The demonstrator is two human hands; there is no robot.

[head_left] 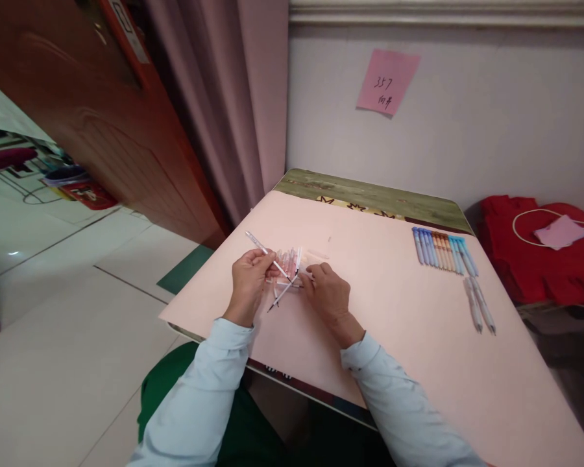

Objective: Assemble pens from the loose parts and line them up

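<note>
The person's left hand [248, 279] is closed around a thin white plastic stick [259, 244], holding it just above the pink table cover [394, 337]. The right hand [328, 292] pinches a second thin stick [279, 298] that crosses the first. A small pile of clear pink pen parts [287, 259] lies between the hands. A row of blue and orange pens [442, 250] lies well apart, on the right.

Two hands [247, 277]; two loose pens [479, 306]; one pink note [387, 81].
</note>
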